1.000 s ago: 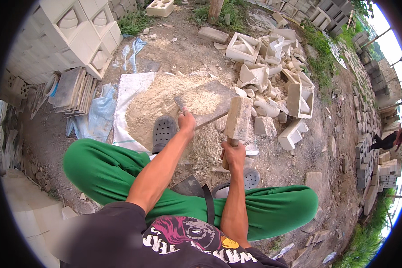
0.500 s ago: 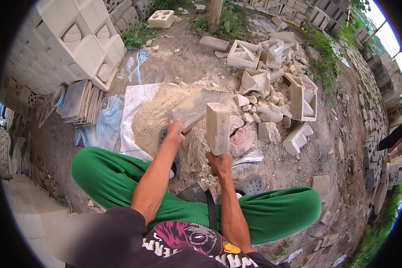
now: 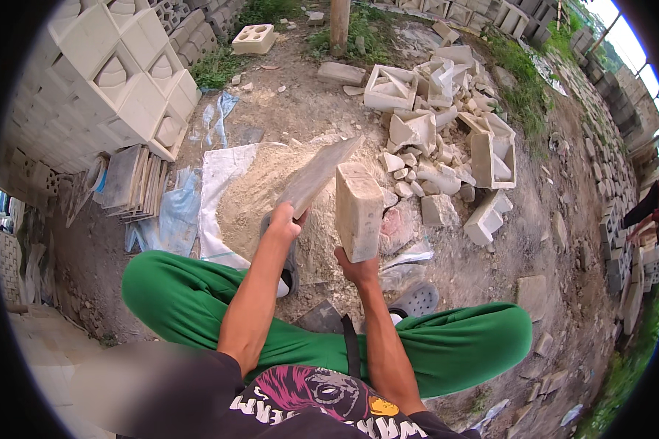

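Note:
My left hand (image 3: 287, 221) is closed around the near end of a flat, grey, worn board (image 3: 319, 175), which slants away to the far right, tilted on its edge. Just right of it, my right hand (image 3: 359, 268) makes a fist beneath a thick, block-headed wooden mallet (image 3: 359, 211); the head stands up and hides most of the handle. Board and mallet head are close together but appear apart. Under them lies a heap of pale sandy powder (image 3: 250, 192), spread on a white sheet (image 3: 218, 170) between my feet.
Broken pale blocks and rubble (image 3: 447, 150) pile up at the right. A tall stack of patterned blocks (image 3: 135, 95) rises at the left, with leaning thin boards (image 3: 128, 183) and blue plastic (image 3: 176, 208) near it. A wooden post (image 3: 339, 29) stands ahead. Someone's dark sleeve (image 3: 646, 208) shows far right.
The board has tipped more steeply onto its edge, its far end swinging left. The mallet head has tilted, showing more of its side. Both hands keep their hold, and the view has shifted slightly.

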{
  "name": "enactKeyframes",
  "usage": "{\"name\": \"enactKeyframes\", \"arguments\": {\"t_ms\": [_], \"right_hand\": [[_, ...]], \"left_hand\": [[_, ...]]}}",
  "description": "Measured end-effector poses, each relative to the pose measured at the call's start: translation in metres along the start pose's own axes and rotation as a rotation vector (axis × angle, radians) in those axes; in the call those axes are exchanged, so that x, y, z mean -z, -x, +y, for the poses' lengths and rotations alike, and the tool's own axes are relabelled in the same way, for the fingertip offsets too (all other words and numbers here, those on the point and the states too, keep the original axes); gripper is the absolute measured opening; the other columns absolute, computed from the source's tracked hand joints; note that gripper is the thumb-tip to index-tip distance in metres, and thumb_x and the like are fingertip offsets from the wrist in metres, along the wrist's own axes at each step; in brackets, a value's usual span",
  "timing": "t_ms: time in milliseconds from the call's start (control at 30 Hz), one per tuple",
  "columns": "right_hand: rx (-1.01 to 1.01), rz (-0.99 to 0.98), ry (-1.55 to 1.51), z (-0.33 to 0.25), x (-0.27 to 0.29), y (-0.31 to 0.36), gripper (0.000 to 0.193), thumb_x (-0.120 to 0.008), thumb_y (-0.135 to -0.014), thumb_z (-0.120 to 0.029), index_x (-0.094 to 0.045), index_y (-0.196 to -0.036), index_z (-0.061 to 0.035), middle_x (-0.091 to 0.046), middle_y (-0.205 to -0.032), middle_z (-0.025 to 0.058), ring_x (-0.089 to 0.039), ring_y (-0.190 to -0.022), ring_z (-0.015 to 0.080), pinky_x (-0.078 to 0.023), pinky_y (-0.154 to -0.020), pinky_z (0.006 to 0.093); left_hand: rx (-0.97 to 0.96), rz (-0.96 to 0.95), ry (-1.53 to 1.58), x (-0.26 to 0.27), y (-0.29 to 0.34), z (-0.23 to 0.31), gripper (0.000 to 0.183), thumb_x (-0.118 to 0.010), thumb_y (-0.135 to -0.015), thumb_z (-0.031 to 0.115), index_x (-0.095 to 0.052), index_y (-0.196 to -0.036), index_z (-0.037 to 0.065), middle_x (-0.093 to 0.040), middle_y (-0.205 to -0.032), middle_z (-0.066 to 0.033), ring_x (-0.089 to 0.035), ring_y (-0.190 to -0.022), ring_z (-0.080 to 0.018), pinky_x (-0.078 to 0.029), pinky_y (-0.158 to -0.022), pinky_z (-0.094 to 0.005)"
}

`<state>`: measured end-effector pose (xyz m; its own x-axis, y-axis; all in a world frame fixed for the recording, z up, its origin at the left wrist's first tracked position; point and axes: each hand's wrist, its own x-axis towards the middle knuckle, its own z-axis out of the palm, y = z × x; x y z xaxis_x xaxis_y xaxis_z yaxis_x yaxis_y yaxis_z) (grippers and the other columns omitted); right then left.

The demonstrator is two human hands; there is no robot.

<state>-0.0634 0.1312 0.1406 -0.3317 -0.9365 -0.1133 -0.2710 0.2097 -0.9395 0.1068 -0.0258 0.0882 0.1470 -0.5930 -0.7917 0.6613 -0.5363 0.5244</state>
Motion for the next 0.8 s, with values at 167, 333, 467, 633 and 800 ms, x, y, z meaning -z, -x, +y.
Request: {"name": "enactKeyframes", "arguments": {"t_ms": [167, 333, 467, 633, 800], "right_hand": [[0.031, 0.048, 0.025, 0.009, -0.003, 0.0, 0.03, -0.075, -0.075, -0.025, -0.068, -0.086, 0.0021, -0.066, -0.063, 0.0086, -0.065, -0.055, 0.0172, -0.051, -0.054, 0.0347], [-0.158, 0.015, -0.068, -0.009, 0.005, -0.006, 0.031, -0.076, -0.073, -0.026, -0.071, -0.087, 0.0016, -0.07, -0.074, 0.0166, -0.07, -0.07, 0.027, -0.054, -0.064, 0.0385], [-0.182, 0.098, 0.216, -0.011, 0.012, 0.0, 0.032, -0.075, -0.073, -0.03, -0.072, -0.085, 0.0002, -0.069, -0.068, 0.0149, -0.069, -0.063, 0.0252, -0.053, -0.063, 0.0394], [-0.435, 0.133, 0.061, 0.001, 0.028, -0.002, 0.039, -0.073, -0.073, -0.036, -0.072, -0.092, -0.0008, -0.07, -0.083, 0.0265, -0.069, -0.084, 0.0444, -0.054, -0.075, 0.0485], [-0.482, 0.289, -0.068, 0.016, 0.035, -0.005, 0.043, -0.074, -0.073, -0.039, -0.072, -0.092, -0.001, -0.07, -0.084, 0.0266, -0.069, -0.086, 0.0443, -0.054, -0.077, 0.0485]], "left_hand": [[-0.003, 0.042, -0.093, -0.014, 0.021, -0.002, 0.03, -0.054, -0.098, 0.013, -0.051, -0.125, 0.0, -0.06, -0.114, -0.0192, -0.069, -0.09, -0.0295, -0.065, -0.059, -0.0327], [-0.011, 0.04, -0.129, -0.018, 0.029, -0.004, 0.029, -0.05, -0.1, 0.015, -0.047, -0.126, 0.001, -0.06, -0.113, -0.0176, -0.07, -0.083, -0.0291, -0.065, -0.063, -0.0348], [-0.048, -0.012, -0.176, -0.014, 0.016, -0.009, 0.029, -0.049, -0.1, 0.015, -0.044, -0.126, 0.004, -0.059, -0.113, -0.0165, -0.069, -0.088, -0.0298, -0.065, -0.062, -0.0351], [-0.2, -0.116, -0.386, -0.027, 0.035, -0.033, 0.061, -0.048, -0.101, 0.017, -0.018, -0.154, 0.011, -0.056, -0.118, -0.0172, -0.066, -0.095, -0.0305, -0.063, -0.062, -0.0412], [-0.525, -0.212, -0.679, -0.038, 0.035, -0.074, 0.072, -0.053, -0.103, 0.022, -0.012, -0.158, -0.002, -0.046, -0.146, -0.0233, -0.053, -0.126, -0.028, -0.045, -0.103, -0.038]]}}
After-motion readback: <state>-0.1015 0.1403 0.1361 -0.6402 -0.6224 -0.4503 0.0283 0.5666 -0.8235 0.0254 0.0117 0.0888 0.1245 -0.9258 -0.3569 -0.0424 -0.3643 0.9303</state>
